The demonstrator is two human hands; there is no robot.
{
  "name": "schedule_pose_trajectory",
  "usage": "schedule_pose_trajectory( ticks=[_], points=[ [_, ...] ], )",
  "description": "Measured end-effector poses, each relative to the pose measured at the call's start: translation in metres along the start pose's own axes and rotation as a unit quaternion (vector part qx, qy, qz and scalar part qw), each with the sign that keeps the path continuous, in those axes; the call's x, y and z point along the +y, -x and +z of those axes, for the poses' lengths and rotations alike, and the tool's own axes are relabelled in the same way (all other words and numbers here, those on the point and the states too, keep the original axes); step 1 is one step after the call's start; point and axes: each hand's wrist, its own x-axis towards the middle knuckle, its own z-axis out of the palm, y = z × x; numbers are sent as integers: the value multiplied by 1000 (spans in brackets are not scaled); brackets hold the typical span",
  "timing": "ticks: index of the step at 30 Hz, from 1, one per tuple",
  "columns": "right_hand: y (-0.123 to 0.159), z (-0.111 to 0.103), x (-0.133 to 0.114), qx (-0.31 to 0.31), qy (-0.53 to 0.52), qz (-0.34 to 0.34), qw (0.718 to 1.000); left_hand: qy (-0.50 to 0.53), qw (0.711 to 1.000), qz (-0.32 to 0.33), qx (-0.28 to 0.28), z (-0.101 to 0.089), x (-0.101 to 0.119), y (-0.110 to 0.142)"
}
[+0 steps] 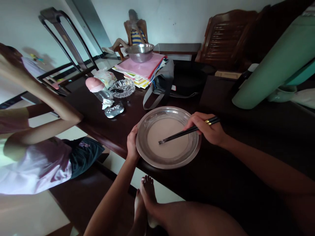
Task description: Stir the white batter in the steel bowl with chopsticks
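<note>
A wide metal bowl (141,154) sits at the edge of the dark table, with a pale, milky liquid (167,134) inside. My left hand (133,142) grips the bowl's left rim, its fingers partly hidden behind it. Above the bowl's right side, my right hand (209,129) is closed around a pair of black chopsticks (183,133) with gold bands. The chopsticks slant down to the left, and their wet tips are close together at the liquid's surface.
Behind the bowl are a grey bag (163,85), a glass ashtray (122,88), a pink-capped bottle (95,87) and a game controller (114,110). Another metal bowl (140,54) tops stacked papers. A green cylinder (268,68) stands right. One person (44,157) sits left, another (136,36) at the back.
</note>
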Motion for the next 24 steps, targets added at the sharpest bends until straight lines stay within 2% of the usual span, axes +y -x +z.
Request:
schedule_pose_trajectory(
  ticks=[2,6,8,13,18,19,22,24],
  points=[
    [-1,1,2,-15,20,3,1000,4,1000,-3,3,1,1,0],
    [-2,-2,2,67,39,-10,997,-3,1000,2,-1,0,1,1],
    [-1,-4,0,78,20,-22,996,-8,1000,3,-2,-1,0,2],
    [-2,-1,-2,-7,33,-19,999,0,1000,-5,0,-1,2,3],
    [-1,-5,0,75,44,-17,996,-3,1000,1,2,1,5,4],
    [-1,-6,-1,75,35,-16,996,1,1000,-3,1,1,5,4],
    [-2,-4,-1,8,34,-20,999,17,1000,-13,5,2,6,4],
    [-2,-3,0,-11,49,-17,999,23,1000,-15,8,2,5,4]
  ],
)
